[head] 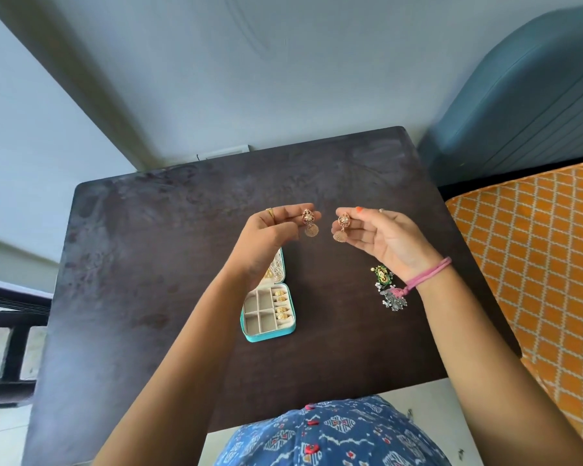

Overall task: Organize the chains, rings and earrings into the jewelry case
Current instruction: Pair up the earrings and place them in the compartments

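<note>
Hands raised side by side above the dark tabletop (148, 264), each pinching one gold drop earring. Left hand (269, 230): fingers curled, thumb and fingertips closed on the left earring (309, 223), whose round pendant hangs free below. Right hand (380, 238): fingers curled, the right earring (342, 227) held between thumb and fingertips, pendant likewise hanging; pink thread band (428, 274) on that wrist. The two earrings are near each other but apart, both clear of the tabletop. Jewelry case (268, 314), turquoise, lies open on the tabletop below the left forearm; its near tray shows cream compartments with gold rings (281, 304) seated in the right-hand column, remaining compartments appear unfilled. The left wrist hides much of the case's far half; something silvery, possibly chains, shows there, cannot confirm. Loose pile of earrings (386, 287), green-gold and silver pieces, lies on the tabletop under the right wrist, partly covered by it. Orange patterned bed (535, 264) borders the tabletop at right; blue headboard (518, 95) beyond. Blue patterned garment (333, 438) at bottom edge.
</note>
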### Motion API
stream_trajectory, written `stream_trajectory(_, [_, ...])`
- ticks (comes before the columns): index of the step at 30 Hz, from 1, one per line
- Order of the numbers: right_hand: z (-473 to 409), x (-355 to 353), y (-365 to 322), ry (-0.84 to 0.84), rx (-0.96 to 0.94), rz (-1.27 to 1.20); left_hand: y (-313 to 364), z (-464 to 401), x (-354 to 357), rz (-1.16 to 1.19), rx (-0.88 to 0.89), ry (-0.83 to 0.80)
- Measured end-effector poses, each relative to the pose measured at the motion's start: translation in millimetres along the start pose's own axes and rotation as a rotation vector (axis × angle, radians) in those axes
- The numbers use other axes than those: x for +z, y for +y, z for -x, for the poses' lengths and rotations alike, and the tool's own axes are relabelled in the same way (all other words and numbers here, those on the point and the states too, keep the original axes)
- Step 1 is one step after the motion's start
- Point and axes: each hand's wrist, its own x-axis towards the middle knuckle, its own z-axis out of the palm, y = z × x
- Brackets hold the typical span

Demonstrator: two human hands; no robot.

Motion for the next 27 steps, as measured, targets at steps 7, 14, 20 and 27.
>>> stream_trajectory(7, [-30,-4,36,0.043,0.105,0.034,-41,-22,8,0.017,-0.18,0.054])
stream_trajectory(14, [-56,-14,80,0.129,0.226,0.06,-88,-53,12,-0.223,-0.342,0.156])
stream_trajectory(20, [-77,-17,108,0.172,0.287,0.15,-112,-70,12,-0.529,-0.359,0.157])
stream_trajectory(27, [-89,-15,125,0.123,0.174,0.676,-118,-80,11,-0.707,-0.417,0.132])
